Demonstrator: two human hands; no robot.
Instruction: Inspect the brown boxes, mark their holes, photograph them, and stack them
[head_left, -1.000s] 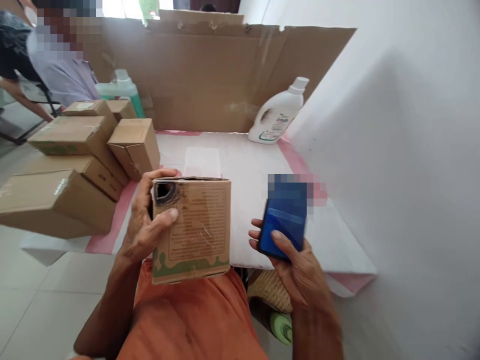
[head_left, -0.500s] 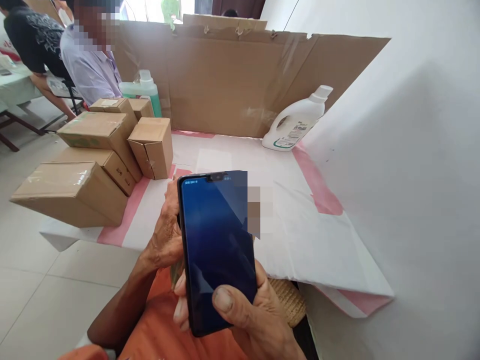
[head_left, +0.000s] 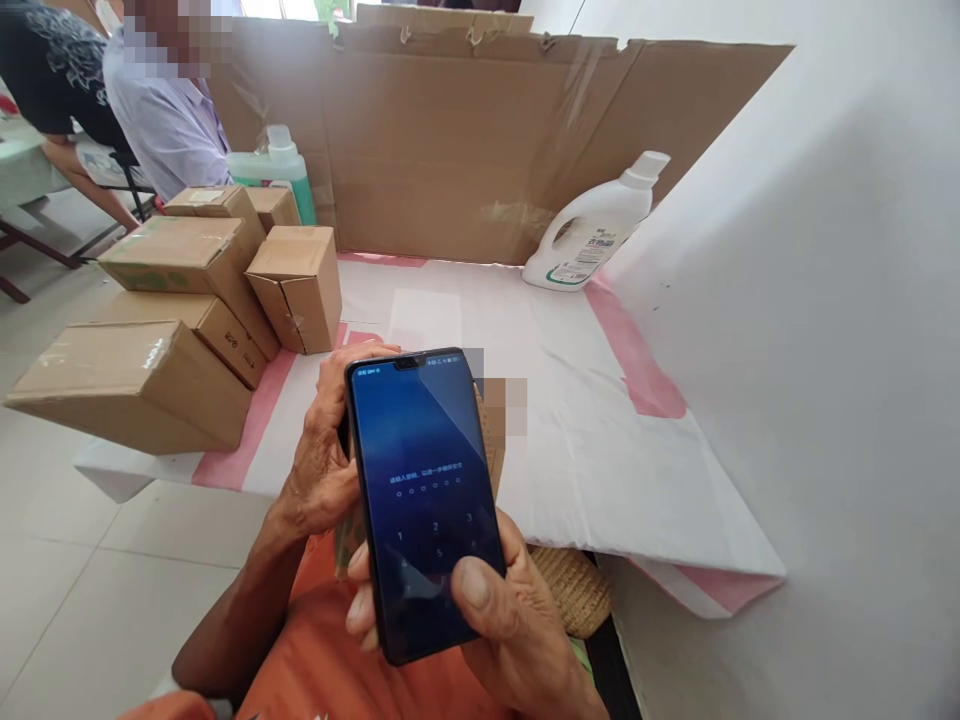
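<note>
phone: the smartphone (head_left: 426, 500) stands upright in front of the camera at the middle of the view, its screen facing the person. It hides most of the cardboard box behind it.
change: half a second ago the screen was plain dark blue; now it shows a line of text, a row of small dots and a faint number pad. A second ago the phone was held low at 4 o'clock beside the box; it has since come up in front of it. I judge the phone is awake at its unlock screen and waiting for a code.
right hand: the right hand (head_left: 517, 620) grips the phone's lower end from 5 o'clock, fingers curled behind and around the left edge, thumb pressed flat on the glass over the number pad.
left hand: the left hand (head_left: 326, 450) sits at 9 o'clock of the phone, curled around the near side of the small cardboard box (head_left: 491, 440), fingertips over its top edge. Only slivers of the box show past the phone's edges.
table: white-covered table (head_left: 600, 450) with pink bands, beyond the hands at 12 o'clock.
stack: taped cartons (head_left: 172, 320) piled at 10 o'clock on the table's left end.
bottles: white detergent bottle (head_left: 592, 235) at 1 o'clock against the cardboard screen (head_left: 465, 150); green bottle (head_left: 274, 180) at 11 o'clock behind the cartons.
others: another person's lilac shirt (head_left: 169, 130) at 11 o'clock, well apart.
</note>
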